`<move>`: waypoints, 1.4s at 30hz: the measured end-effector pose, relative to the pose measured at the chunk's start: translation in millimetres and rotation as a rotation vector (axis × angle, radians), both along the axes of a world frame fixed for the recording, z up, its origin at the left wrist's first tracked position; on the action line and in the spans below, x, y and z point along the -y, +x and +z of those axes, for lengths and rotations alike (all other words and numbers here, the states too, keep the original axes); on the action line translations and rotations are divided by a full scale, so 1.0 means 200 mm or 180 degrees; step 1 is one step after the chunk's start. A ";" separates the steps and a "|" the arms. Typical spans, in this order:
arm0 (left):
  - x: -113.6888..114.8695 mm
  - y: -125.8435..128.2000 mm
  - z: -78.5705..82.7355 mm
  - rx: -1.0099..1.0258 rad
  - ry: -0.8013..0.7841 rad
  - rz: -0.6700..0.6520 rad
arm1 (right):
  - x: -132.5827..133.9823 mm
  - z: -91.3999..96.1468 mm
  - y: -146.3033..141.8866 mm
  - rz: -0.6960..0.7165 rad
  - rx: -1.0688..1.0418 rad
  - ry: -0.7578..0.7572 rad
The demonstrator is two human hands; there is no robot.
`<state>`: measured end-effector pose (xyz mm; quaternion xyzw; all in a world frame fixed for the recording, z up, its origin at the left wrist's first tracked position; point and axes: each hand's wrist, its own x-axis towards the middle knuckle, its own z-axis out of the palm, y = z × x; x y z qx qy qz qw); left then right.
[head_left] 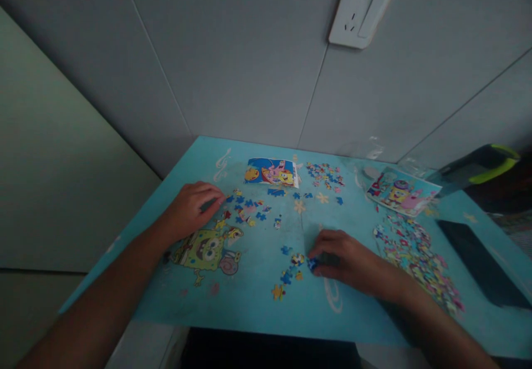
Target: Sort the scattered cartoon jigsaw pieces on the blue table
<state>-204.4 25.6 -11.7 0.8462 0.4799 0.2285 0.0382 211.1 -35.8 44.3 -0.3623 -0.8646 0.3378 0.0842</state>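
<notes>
My left hand rests at the left of the blue table, thumb and fingers closed together at a small blue jigsaw piece. Beside those fingertips lies a loose group of jigsaw pieces, mostly blue with some pink and yellow. My right hand is closed in a pinch on a dark blue jigsaw piece, low over the table. Just left of it are several scattered pieces, among them a blue one and a yellow one.
A cartoon picture card lies at the back, with a small heap of pieces beside it. Another picture card, a large pile of pieces and a dark flat slab are on the right. A wall socket is above.
</notes>
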 end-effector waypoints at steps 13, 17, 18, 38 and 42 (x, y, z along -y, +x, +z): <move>0.00 0.01 0.00 -0.0066 0.0048 -0.0022 | -0.05 0.02 0.03 -0.0606 -0.0258 -0.0274; 0.01 0.01 0.00 -0.0045 0.0057 0.0015 | -0.38 0.02 0.03 -0.1164 -0.0249 0.0752; 0.01 0.01 0.00 -0.0034 0.0067 0.0028 | -0.49 0.02 0.02 -0.1244 -0.0103 0.1005; 0.03 0.00 0.03 0.0005 0.0196 -0.0002 | -1.34 -0.17 0.08 -0.1986 0.0561 0.1154; 0.02 0.00 0.03 0.0034 0.0211 0.0004 | -1.33 -0.20 0.11 -0.2034 0.0626 0.1209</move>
